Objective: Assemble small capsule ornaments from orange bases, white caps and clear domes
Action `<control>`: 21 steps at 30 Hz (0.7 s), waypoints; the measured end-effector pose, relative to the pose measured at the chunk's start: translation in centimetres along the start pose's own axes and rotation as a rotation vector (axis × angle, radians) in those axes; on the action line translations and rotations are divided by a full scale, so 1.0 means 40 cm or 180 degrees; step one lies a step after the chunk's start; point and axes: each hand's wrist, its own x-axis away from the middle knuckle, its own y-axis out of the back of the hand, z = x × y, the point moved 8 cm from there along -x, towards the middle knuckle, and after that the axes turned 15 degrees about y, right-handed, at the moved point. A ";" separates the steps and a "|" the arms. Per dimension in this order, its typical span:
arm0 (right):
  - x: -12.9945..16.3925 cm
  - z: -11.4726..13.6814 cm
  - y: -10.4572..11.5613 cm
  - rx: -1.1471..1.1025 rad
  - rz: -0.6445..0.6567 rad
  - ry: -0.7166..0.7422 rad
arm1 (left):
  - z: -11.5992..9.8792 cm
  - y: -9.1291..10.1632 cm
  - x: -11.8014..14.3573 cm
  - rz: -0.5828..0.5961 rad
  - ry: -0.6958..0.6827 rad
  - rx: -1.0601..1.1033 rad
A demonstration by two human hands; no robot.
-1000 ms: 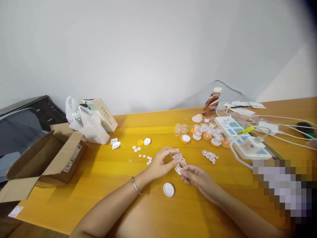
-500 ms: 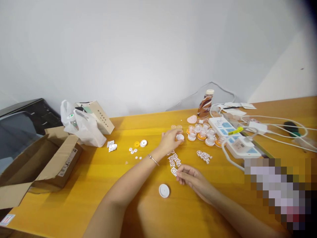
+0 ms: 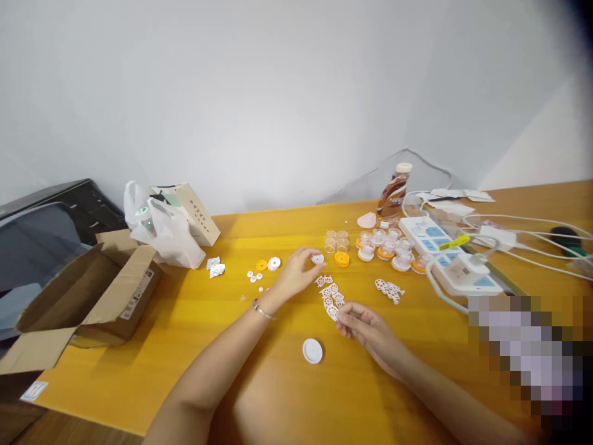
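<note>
My left hand (image 3: 299, 272), with a bracelet on the wrist, grips a small white round disc (image 3: 317, 259) between thumb and fingers. Just right of it sits a stack of orange discs (image 3: 341, 259). My right hand (image 3: 365, 330) pinches a flat white openwork piece (image 3: 332, 313) by its edge. Beyond that piece, several similar white openwork pieces (image 3: 330, 290) lie in a cluster. A larger white round dish (image 3: 312, 350) rests on the table nearer to me. Behind the orange stack stand several clear cups (image 3: 336, 241).
Clear-topped round assemblies (image 3: 389, 249) stand beside a power strip (image 3: 447, 253) with white cables. A drink bottle (image 3: 395, 190) is behind them. More openwork pieces (image 3: 389, 290) lie right. Leftward are an open cardboard box (image 3: 111, 296), a plastic bag (image 3: 167, 235) and foil packets (image 3: 216, 268).
My left hand has moved left from the orange stack with the white disc, uncovering the stack and the clear cups. My right hand keeps its pinch on the openwork piece. The view has shifted slightly.
</note>
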 end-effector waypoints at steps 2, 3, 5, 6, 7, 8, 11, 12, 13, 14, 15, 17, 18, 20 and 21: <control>-0.002 -0.004 0.001 -0.0007 -0.0057 0.0023 | -0.004 -0.012 0.058 0.0575 0.0174 0.0412; -0.003 -0.006 -0.001 -0.0004 -0.0067 0.0033 | -0.004 -0.025 0.089 0.0887 0.0246 0.0581; -0.004 -0.010 -0.004 0.0026 -0.0064 0.0063 | 0.003 -0.047 0.139 0.1233 0.0377 0.0724; -0.004 -0.011 -0.006 0.0049 -0.0059 0.0078 | 0.009 -0.055 0.154 0.1277 0.0431 0.0772; -0.004 -0.011 -0.007 0.0070 -0.0060 0.0089 | 0.016 -0.062 0.162 0.1274 0.0491 0.0831; -0.004 -0.011 -0.008 0.0085 -0.0062 0.0100 | 0.023 -0.069 0.166 0.1255 0.0551 0.0918; -0.003 -0.008 -0.007 0.0114 -0.0078 0.0154 | 0.037 -0.087 0.160 0.1182 0.0683 0.1254; -0.003 -0.007 -0.005 0.0135 -0.0082 0.0178 | 0.038 -0.090 0.158 0.1144 0.0693 0.1313; -0.003 -0.007 -0.003 0.0159 -0.0089 0.0205 | 0.038 -0.092 0.156 0.1101 0.0688 0.1328; -0.003 -0.006 -0.001 0.0184 -0.0100 0.0231 | 0.036 -0.092 0.157 0.1051 0.0676 0.1308; -0.003 -0.007 0.001 0.0205 -0.0108 0.0250 | 0.034 -0.092 0.158 0.1004 0.0666 0.1265; -0.002 -0.009 0.002 0.0222 -0.0113 0.0277 | 0.032 -0.089 0.162 0.0921 0.0659 0.1169; -0.002 -0.010 0.002 0.0217 -0.0123 0.0288 | 0.031 -0.087 0.164 0.0898 0.0652 0.1145; 0.000 -0.010 0.003 0.0184 -0.0165 0.0292 | 0.028 -0.085 0.165 0.0946 0.0602 0.1184; 0.001 -0.010 0.003 0.0130 -0.0201 0.0282 | 0.026 -0.084 0.164 0.0995 0.0547 0.1234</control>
